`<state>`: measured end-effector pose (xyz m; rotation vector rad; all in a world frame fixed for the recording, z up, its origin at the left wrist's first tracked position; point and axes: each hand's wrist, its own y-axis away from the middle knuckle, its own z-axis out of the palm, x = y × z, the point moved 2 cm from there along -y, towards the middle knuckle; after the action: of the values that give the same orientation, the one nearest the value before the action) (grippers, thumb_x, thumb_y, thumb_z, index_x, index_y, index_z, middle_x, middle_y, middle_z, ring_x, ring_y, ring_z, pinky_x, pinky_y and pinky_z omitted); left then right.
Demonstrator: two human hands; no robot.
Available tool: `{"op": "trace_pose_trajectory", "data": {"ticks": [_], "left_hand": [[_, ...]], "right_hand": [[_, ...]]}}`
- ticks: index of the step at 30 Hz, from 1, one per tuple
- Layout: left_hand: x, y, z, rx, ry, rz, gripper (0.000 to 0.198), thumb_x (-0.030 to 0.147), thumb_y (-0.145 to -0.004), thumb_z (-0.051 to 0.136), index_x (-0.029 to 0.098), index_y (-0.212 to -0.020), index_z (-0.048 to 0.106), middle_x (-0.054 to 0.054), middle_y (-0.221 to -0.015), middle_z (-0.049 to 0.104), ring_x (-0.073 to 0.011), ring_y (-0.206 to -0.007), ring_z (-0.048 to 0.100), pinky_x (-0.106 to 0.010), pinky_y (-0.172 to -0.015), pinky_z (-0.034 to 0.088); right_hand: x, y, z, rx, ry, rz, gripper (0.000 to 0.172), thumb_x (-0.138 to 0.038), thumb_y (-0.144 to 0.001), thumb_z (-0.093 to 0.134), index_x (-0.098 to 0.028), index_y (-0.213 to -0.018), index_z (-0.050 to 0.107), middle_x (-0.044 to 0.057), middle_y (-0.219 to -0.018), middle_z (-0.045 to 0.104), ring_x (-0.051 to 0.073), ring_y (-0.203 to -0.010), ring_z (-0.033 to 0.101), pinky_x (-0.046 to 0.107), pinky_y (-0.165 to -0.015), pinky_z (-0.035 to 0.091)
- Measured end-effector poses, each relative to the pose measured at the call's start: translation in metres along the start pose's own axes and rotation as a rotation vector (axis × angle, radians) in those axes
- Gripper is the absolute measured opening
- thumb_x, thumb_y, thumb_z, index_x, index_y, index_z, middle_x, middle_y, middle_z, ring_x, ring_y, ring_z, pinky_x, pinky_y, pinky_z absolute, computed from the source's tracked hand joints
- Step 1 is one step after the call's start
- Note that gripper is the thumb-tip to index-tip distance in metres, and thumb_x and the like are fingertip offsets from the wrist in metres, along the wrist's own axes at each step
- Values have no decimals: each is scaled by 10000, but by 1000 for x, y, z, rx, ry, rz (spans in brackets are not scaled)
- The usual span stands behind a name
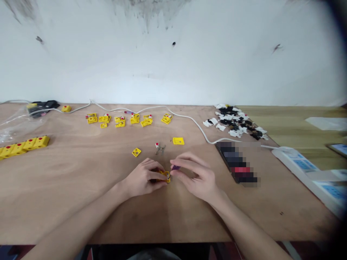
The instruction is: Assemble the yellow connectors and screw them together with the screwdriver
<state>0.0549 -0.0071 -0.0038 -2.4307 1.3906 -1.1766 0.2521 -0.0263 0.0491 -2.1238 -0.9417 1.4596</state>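
Note:
My left hand (146, 177) is closed around a small yellow plastic case (166, 176), pressing it near the table top. Part of the case is covered by the fingers. Just to its right, my right hand (196, 175) pinches a small dark purple piece (175, 167) between thumb and fingertips. Whether that piece touches the case cannot be made out. Beyond the hands lie a white part with a red button (157, 145), some small metal bits (162, 148), a yellow open half-case (136, 152) and a flat yellow cover (178, 141).
Opened yellow cases (119, 121) form a row at the back. Closed yellow boxes (29, 143) line up at left. A white cable (187, 117) crosses to a power strip (306, 169). A phone (230, 159) and a black-and-white pile (235, 121) are at right.

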Motion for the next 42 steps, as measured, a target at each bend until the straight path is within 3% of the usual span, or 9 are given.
{"op": "trace_pose_trajectory", "data": {"ticks": [4,8,14,18,23,27,32,36,42], "left_hand": [[-1,0,0,3,-10,3,119,309,-903,691,270,-983,769,-50,-1079,728,-181,-993,662,-349,-898,467],[-1,0,1,-10,-16,-1,119,299,-896,697,263,-982,769,-51,-1047,726,-177,-944,665,-347,-869,472],[-2,1,2,-7,-41,-11,131,319,-892,700,274,-989,775,-62,-1087,721,-193,-995,658,-354,-890,475],[-2,1,1,-10,-32,-4,138,312,-900,690,284,-1005,775,-52,-1072,723,-183,-966,659,-347,-881,475],[0,0,0,6,2,-12,114,305,-889,709,277,-977,777,-46,-1086,729,-185,-990,660,-347,-896,472],[1,0,-1,-7,16,-18,107,296,-882,722,275,-972,775,-35,-1071,730,-171,-965,661,-340,-893,461],[0,1,0,3,16,-23,110,286,-881,723,274,-976,777,-35,-1059,726,-170,-966,657,-339,-886,456],[0,1,0,1,13,-24,103,291,-884,721,271,-967,779,-33,-1061,724,-165,-957,656,-336,-887,457],[-1,2,0,5,8,-21,111,301,-891,711,264,-970,780,-44,-1059,724,-172,-965,654,-338,-891,460]], "right_hand": [[0,3,4,-12,34,30,417,-80,-909,618,-284,-1272,635,72,-1062,729,211,-933,704,372,-820,595],[1,7,4,68,69,-3,442,-122,-835,745,-301,-1228,652,43,-911,714,199,-806,689,335,-699,596],[2,7,11,-37,7,18,534,-93,-958,524,-295,-1450,483,77,-1150,723,202,-984,714,367,-839,617],[-1,5,13,93,-3,3,345,-114,-890,668,-283,-1190,683,48,-934,754,193,-803,723,327,-705,630],[3,6,13,70,-74,127,300,-135,-947,574,-264,-1201,669,82,-1079,742,209,-905,730,361,-781,631],[10,8,8,198,-30,157,297,-132,-864,712,-278,-1123,704,46,-927,708,183,-788,698,322,-698,615],[12,5,4,78,-62,119,358,-126,-952,569,-278,-1262,660,84,-1070,700,196,-873,706,367,-767,606],[11,4,1,150,-27,115,304,-137,-877,704,-289,-1140,726,45,-924,710,184,-794,698,331,-715,597],[10,1,3,75,-156,170,332,-126,-947,595,-290,-1218,695,59,-1051,740,192,-894,721,353,-801,597]]}}
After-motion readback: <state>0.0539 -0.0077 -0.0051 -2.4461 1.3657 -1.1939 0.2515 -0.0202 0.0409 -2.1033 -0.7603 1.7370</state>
